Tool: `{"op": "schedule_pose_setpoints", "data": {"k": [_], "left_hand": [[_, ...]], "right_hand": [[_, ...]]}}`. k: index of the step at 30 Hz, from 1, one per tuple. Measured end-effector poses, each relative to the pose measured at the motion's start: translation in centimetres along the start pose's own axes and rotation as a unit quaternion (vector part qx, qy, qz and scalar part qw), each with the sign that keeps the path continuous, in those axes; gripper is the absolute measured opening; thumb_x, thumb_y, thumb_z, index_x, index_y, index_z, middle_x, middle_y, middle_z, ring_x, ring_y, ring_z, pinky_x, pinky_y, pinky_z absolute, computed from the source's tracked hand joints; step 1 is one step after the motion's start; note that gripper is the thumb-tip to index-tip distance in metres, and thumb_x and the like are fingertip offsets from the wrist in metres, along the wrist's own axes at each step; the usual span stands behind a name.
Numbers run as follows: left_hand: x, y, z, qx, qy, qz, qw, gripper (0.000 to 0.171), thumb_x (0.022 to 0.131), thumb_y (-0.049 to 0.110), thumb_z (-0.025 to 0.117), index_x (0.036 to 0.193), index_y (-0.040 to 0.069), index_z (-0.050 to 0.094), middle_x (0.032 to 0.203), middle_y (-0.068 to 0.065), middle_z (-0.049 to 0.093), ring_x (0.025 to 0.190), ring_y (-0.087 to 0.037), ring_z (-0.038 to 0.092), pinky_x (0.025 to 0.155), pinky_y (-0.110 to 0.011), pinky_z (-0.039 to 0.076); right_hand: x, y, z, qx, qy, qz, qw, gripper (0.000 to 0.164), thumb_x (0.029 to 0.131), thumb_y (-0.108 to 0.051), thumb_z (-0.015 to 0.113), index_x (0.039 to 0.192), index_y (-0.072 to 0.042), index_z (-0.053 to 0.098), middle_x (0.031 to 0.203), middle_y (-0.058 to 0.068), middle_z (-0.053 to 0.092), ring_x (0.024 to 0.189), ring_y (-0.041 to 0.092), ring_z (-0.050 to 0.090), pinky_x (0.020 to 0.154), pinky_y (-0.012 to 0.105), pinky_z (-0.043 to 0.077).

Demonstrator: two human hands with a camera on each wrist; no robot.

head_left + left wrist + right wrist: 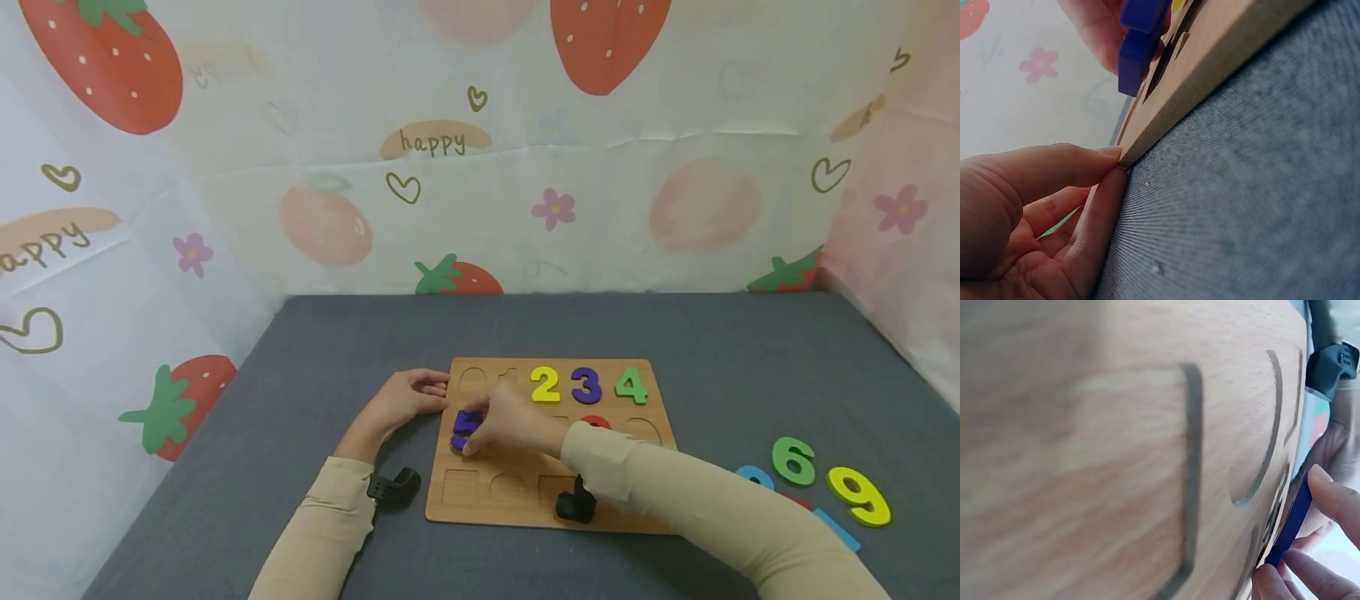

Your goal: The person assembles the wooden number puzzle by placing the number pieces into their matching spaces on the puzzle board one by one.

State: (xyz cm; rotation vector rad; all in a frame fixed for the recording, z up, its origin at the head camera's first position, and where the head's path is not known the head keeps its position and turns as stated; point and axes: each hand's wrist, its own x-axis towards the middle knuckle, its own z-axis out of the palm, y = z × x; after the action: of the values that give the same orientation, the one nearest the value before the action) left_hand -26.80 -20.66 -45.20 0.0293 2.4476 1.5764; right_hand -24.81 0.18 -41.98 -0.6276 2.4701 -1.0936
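A wooden number puzzle board (480, 512) lies on the grey cloth. My right hand (517, 421) pinches a purple number piece (467, 422) between thumb and fingers over the left of the board's middle row. Fingers cover part of its shape. In the right wrist view the purple piece (1292, 519) is seen edge-on, tilted to the board. My left hand (408, 396) holds the board's left edge, with thumb and index finger (1110, 206) meeting at it in the left wrist view. A yellow 2 (545, 385), a purple 3 (587, 386) and a green 4 (632, 386) sit in the top row.
A red piece (595, 422) on the board is partly hidden by my right arm. Right of the board lie a green 6 (792, 461), a yellow 9 (858, 496) and blue pieces (838, 530), some behind my right sleeve. Printed cloth (510, 217) hangs behind the table.
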Motion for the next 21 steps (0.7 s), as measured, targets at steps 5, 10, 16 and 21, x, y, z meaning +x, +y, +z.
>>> {"op": "schedule_pose_setpoints", "data": {"k": [5, 10, 16, 21], "left_hand": [[-0.03, -0.01, -0.03, 0.004, -0.004, 0.002, 1.0000, 0.049, 0.090, 0.006, 0.071, 0.136, -0.003, 0.057, 0.127, -0.022, 0.064, 0.115, -0.027, 0.062, 0.092, -0.033, 0.056], [-0.08, 0.03, -0.04, 0.002, -0.005, 0.003, 1.0000, 0.049, 0.090, 0.006, 0.071, 0.136, -0.003, 0.057, 0.128, -0.022, 0.063, 0.116, -0.028, 0.062, 0.092, -0.033, 0.056], [-0.12, 0.09, 0.07, -0.003, -0.007, 0.000, 1.0000, 0.049, 0.089, 0.004, 0.071, 0.136, -0.003, 0.057, 0.127, -0.022, 0.063, 0.116, -0.028, 0.062, 0.093, -0.033, 0.056], [-0.11, 0.18, 0.05, -0.005, -0.007, 0.000, 1.0000, 0.049, 0.090, 0.004, 0.070, 0.137, -0.004, 0.056, 0.129, -0.024, 0.062, 0.117, -0.030, 0.061, 0.092, -0.033, 0.056]], "right_hand": [[0.17, -0.11, 0.26, -0.008, 0.002, 0.000, 1.000, 0.054, 0.068, -0.015, 0.092, 0.117, -0.002, 0.073, 0.116, 0.009, 0.074, 0.103, 0.016, 0.064, 0.087, 0.031, 0.053], [0.20, -0.21, 0.30, -0.011, 0.000, 0.002, 1.000, 0.054, 0.068, -0.015, 0.092, 0.117, -0.002, 0.073, 0.119, 0.010, 0.073, 0.108, 0.020, 0.065, 0.091, 0.035, 0.054], [0.14, -0.18, 0.33, -0.007, -0.004, -0.001, 1.000, 0.055, 0.068, -0.014, 0.092, 0.117, -0.001, 0.072, 0.122, 0.012, 0.071, 0.113, 0.024, 0.065, 0.096, 0.039, 0.053], [0.10, -0.17, 0.28, -0.012, -0.005, 0.004, 1.000, 0.056, 0.068, -0.015, 0.092, 0.119, -0.003, 0.072, 0.125, 0.013, 0.070, 0.118, 0.027, 0.063, 0.100, 0.042, 0.052]]}}
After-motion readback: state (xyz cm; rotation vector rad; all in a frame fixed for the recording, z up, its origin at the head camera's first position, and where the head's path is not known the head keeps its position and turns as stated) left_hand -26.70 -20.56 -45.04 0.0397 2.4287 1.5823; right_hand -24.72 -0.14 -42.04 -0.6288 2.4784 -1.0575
